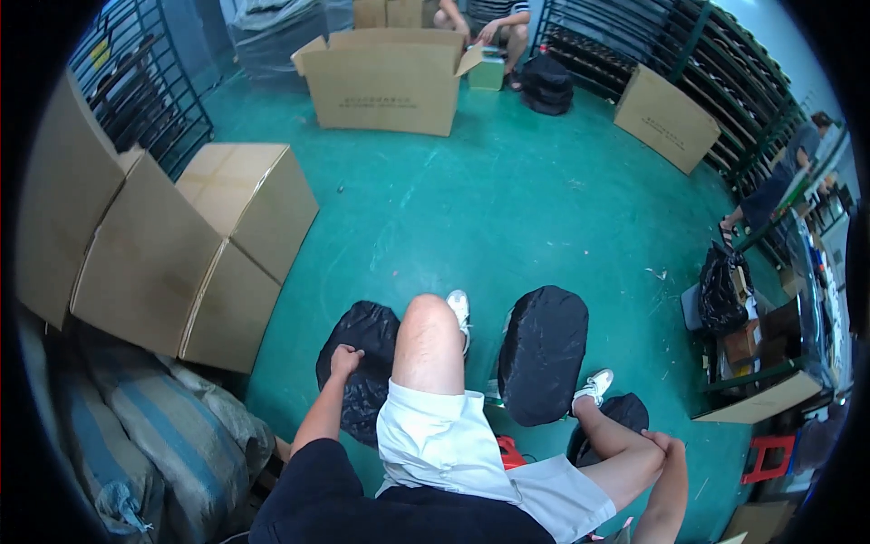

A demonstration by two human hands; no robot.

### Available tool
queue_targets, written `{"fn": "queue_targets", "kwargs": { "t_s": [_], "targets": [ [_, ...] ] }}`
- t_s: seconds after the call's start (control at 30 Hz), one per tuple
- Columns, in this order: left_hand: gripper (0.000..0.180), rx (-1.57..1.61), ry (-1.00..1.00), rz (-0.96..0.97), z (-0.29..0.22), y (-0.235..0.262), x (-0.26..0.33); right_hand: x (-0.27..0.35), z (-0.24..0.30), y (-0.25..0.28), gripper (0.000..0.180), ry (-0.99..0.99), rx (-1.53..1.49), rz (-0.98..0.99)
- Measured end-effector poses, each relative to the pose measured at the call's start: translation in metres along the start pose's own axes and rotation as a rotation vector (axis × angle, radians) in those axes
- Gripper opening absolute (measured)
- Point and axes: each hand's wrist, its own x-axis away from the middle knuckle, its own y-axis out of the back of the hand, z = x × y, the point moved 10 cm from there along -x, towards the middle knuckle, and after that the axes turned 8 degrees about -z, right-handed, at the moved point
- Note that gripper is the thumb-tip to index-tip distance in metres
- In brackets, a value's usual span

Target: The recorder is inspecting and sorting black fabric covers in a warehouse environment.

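My left hand point(346, 360) is closed, thumb on top, at a crumpled black cover point(370, 399) that stands left of my bent left leg. Its fingertips are partly hidden against the dark material. My right hand point(666, 442) rests with fingers stretched over my right knee, holding nothing. Between my legs stands a long rounded bundle with a smooth black cover point(544, 355). Another black-covered bundle point(625, 413) is partly hidden behind my right shin. Something red point(510, 451) shows between my thighs.
Cardboard boxes point(149, 249) and striped woven sacks point(168, 422) crowd the left. An open carton point(385, 86) stands ahead, near a seated person point(489, 27) and a black bundle point(546, 86). At right are a leaning carton point(668, 118), racks, a cluttered bench and a red stool point(770, 460).
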Motion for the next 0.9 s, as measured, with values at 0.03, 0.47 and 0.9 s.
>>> {"fn": "queue_targets", "kwargs": {
  "t_s": [0.03, 0.47, 0.9],
  "targets": [
    [0.056, -0.164, -0.011, -0.015, -0.004, -0.014, 0.016, -0.036, 0.028, -0.014, 0.059, 0.033, 0.686, -0.253],
    [0.101, 0.150, 0.248, 0.319, 0.106, -0.149, 0.036, -0.089, 0.131, -0.167, 0.064, 0.247, 1.809, -0.513],
    [0.135, 0.199, 0.799, -0.073, 0.092, -0.175, -0.011, -0.059, 0.097, -0.030, 0.072, 0.115, 1.281, -0.480]
  ]
}}
